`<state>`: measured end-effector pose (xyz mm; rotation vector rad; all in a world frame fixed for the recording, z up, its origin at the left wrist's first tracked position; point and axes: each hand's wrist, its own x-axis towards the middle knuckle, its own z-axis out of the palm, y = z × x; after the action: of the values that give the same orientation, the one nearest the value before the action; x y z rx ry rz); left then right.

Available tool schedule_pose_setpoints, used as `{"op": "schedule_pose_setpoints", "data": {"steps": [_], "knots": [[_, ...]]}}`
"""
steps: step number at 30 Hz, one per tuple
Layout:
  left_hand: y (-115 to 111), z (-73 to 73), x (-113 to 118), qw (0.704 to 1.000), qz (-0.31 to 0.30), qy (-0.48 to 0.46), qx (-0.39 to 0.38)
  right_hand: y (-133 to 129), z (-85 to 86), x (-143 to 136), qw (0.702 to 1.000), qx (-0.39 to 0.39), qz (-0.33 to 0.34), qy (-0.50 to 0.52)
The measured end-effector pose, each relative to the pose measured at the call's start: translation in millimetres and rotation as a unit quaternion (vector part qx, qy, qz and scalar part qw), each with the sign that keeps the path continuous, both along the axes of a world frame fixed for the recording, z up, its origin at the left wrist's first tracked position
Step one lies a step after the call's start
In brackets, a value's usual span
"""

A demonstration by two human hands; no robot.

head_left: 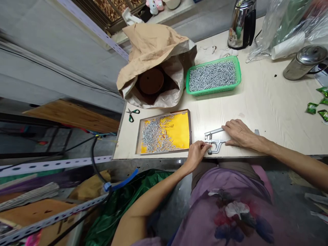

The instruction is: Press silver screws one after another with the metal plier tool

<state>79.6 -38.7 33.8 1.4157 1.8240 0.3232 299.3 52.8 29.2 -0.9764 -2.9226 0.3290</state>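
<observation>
A silver hand tool [217, 141] with two long handles and a spring lies at the table's front edge. My right hand [239, 135] is wrapped round its handles from the right. At the tool's left end, my left hand [198, 153] has its fingers pinched together close to the spring; what they hold is too small to make out. Left of that hand sits a shallow tray [190, 128] lined with yellow card, with small metal pieces [152, 135] heaped mostly in its left half. Farther back, a green basket [238, 71] is full of similar metal pieces.
Green-handled scissors [132, 114] lie left of the tray. Behind it stands an open paper sack [153, 44] with a brown round object inside. A kettle [241, 25], a metal jug [303, 63], plastic bags [287, 25] and green wrapped pieces [312, 108] are at the back and right.
</observation>
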Motion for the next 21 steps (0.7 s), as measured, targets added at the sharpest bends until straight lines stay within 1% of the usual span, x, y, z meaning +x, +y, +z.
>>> {"op": "schedule_pose_setpoints", "data": {"steps": [2,4,7,9,11,13,15,18,21], "knots": [[0,-0.5,5,0.989,-0.075,0.065,0.11,-5,2.8,-1,1.0,-0.004,-0.003,0.001],[6,-2.0,13,0.966,-0.164,0.107,0.17,-9,4.6,-2,1.0,-0.006,-0.011,0.0],[23,-4.4,25,0.927,-0.276,0.14,0.212,-13,5.6,-3,1.0,-0.006,-0.024,-0.002],[34,-4.6,31,0.909,-0.327,0.148,0.21,-14,6.1,1,1.0,-0.01,-0.026,0.0],[43,-3.5,35,0.899,-0.359,0.161,0.192,-15,7.0,7,0.999,-0.01,-0.036,-0.004],[48,-1.5,38,0.892,-0.378,0.174,0.176,-17,8.6,13,0.999,-0.003,-0.05,-0.015],[52,0.6,41,0.887,-0.392,0.175,0.17,-19,10.8,17,0.997,0.002,-0.063,-0.033],[58,4.2,45,0.881,-0.412,0.166,0.161,-23,14.2,19,0.996,0.008,-0.068,-0.054],[60,7.8,47,0.878,-0.42,0.175,0.149,-27,15.6,20,0.996,0.025,-0.065,-0.064]]}}
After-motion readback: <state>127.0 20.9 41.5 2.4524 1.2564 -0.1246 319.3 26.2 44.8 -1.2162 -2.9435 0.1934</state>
